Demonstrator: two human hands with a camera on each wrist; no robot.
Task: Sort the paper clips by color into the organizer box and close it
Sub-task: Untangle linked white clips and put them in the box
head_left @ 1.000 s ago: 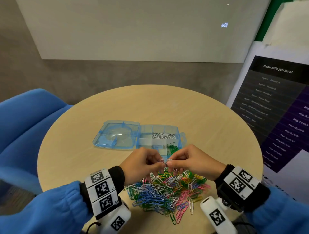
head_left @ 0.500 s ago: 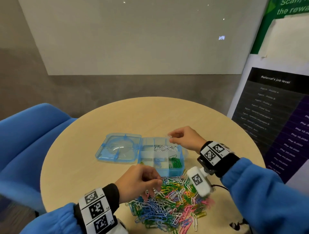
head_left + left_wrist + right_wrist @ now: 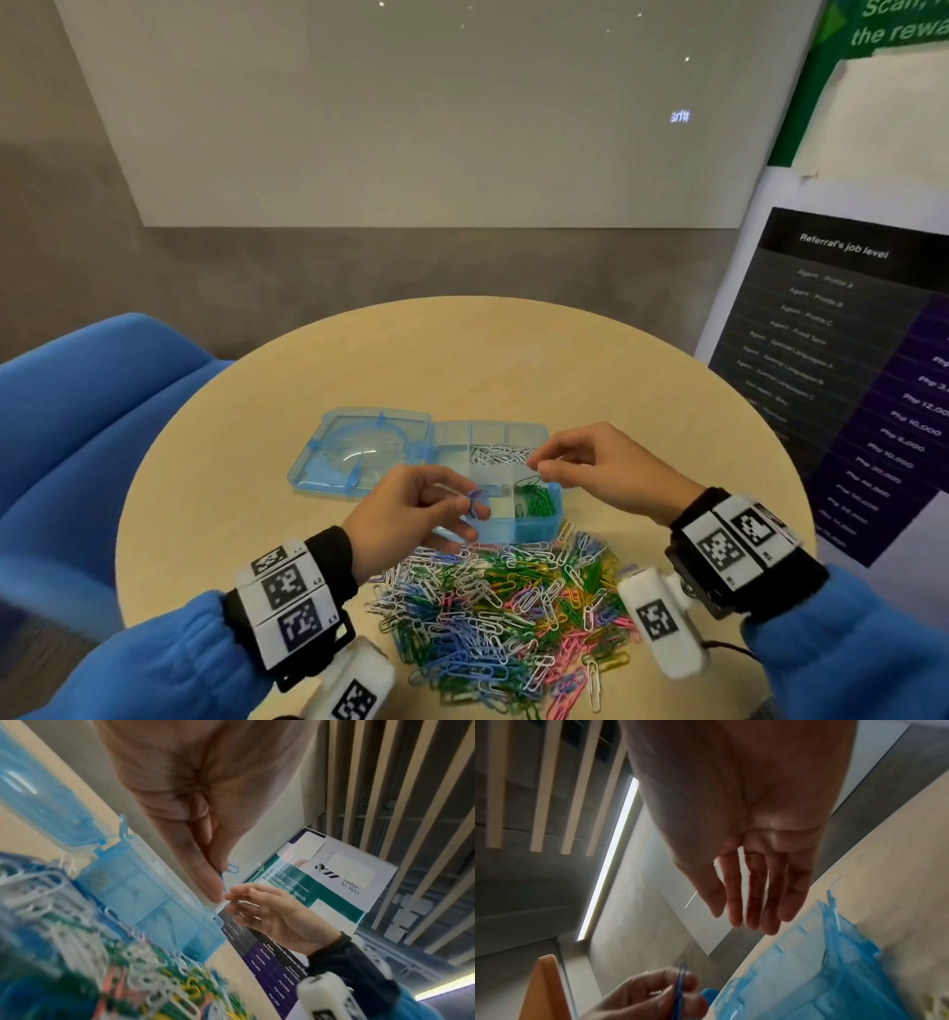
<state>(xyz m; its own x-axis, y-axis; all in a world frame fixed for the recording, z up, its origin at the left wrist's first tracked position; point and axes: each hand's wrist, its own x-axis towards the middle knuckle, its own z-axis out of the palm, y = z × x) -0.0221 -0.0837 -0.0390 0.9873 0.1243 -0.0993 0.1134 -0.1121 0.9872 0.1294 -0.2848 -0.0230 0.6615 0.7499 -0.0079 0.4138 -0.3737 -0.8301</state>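
The clear blue organizer box [image 3: 534,532] lies open on the round table, its lid [image 3: 359,452] folded flat to the left. White clips [image 3: 495,455] fill a far compartment and green clips [image 3: 536,501] a near right one. My left hand [image 3: 470,506] pinches a blue paper clip [image 3: 475,499] over the box's near left compartments; the left wrist view shows the clip [image 3: 231,869] sticking out past my fingertips [image 3: 216,880]. My right hand [image 3: 536,462] hovers over the white clips, and its fingers [image 3: 753,902] are straight and hold nothing. A mixed pile of coloured clips [image 3: 503,606] lies in front of the box.
The table [image 3: 462,360] is bare beyond the box. A blue chair [image 3: 77,411] stands at the left. A printed banner [image 3: 847,360] stands at the right, close to the table's edge.
My left hand rose from the pile with a blue clip and now holds it over the box. My right hand, which pinched a white clip over the white compartment, has opened and holds nothing.
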